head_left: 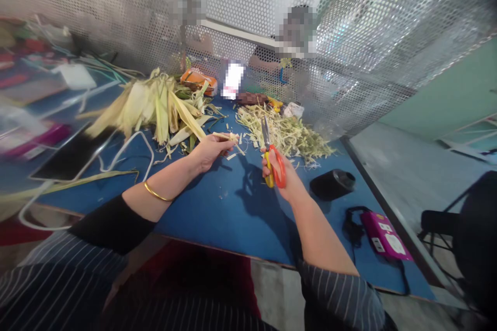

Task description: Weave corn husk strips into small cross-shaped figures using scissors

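My left hand [215,152] is closed over the blue table, pinching a pale strip of corn husk [225,136] between thumb and fingers. To its right, my right hand [282,171] grips a pair of scissors [274,164] with red and yellow handles. The blades point up and away from me and look closed or nearly so. Behind the scissors lies a heap of cut husk shreds [295,134]. A pile of whole dried corn husks [155,106] spreads beyond my left forearm. Small trimmings are scattered near my left fingertips.
A perforated metal panel [240,5] rises along the table's far edge, with people behind it. A black cylinder [332,184] and a magenta box [386,235] with a cable stand at right. A dark tablet-like slab [72,158] and white cable [134,137] lie left.
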`<state>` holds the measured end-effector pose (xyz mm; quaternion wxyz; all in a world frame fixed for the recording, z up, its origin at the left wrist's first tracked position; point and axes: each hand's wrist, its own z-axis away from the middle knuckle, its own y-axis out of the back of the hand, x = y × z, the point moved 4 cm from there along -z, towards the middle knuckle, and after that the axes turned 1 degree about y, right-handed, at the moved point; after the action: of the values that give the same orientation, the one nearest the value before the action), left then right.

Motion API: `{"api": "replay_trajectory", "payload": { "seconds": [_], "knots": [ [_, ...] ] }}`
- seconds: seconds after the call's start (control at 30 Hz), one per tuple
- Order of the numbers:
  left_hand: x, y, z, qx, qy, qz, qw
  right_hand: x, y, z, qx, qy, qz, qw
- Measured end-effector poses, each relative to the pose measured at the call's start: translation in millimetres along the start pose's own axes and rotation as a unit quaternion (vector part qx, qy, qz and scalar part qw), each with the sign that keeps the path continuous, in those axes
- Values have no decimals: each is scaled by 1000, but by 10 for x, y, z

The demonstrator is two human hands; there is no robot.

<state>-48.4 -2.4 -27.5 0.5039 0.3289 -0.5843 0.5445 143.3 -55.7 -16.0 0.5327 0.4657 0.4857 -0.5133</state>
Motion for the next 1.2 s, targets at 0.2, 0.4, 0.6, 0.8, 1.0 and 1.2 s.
{"api": "replay_trajectory", "payload": {
  "seconds": [0.2,0.4,0.6,0.8,1.0,1.2],
  "knots": [
    [101,26,17,46,-94,-88,991,-150,3,115,18,133,270,954],
    [172,91,36,119,-200,-189,954,-272,-80,216,49,228,509,829],
    [259,95,139,164,-252,-316,900,-276,-102,230,51,231,563,792],
    [255,116,145,171,-263,-347,884,-261,-126,242,46,234,583,777],
    [252,134,147,181,-235,-299,907,-266,-144,249,45,232,591,772],
    [239,142,136,187,-253,-349,883,-236,-137,245,38,237,592,769]
  ]
}}
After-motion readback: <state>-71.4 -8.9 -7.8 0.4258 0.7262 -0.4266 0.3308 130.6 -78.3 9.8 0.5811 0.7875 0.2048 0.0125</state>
